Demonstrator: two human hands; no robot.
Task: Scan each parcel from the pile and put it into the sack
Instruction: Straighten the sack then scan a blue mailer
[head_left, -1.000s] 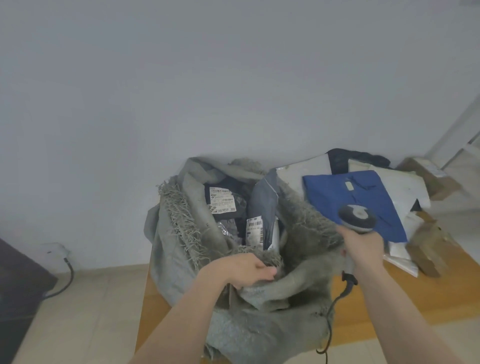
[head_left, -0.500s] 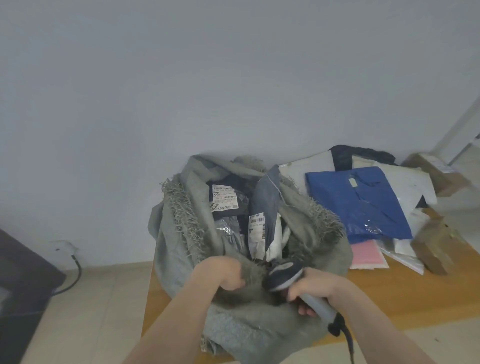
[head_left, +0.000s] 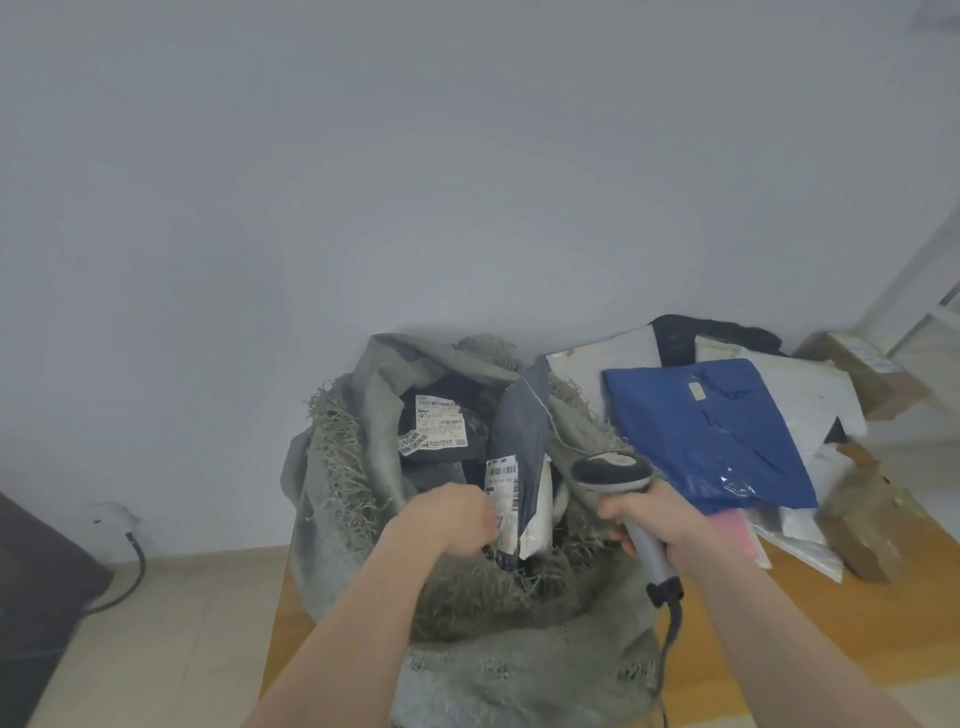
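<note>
Grey woven sack (head_left: 358, 525) on wooden table (head_left: 779, 623), parcels inside. Left hand (head_left: 452, 519) grasps sack rim; right hand (head_left: 657, 519) clenched round scanner (head_left: 613, 470) handle. Blue parcel (head_left: 711, 431) beside sack.

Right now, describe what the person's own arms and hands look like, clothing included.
Both forearms are bare up to the bottom edge of the picture: no sleeve or cuff shows. The left hand and the right hand wear no gloves, and no watch, band or ring can be seen on the wrists or visible fingers. No markings show.
</note>
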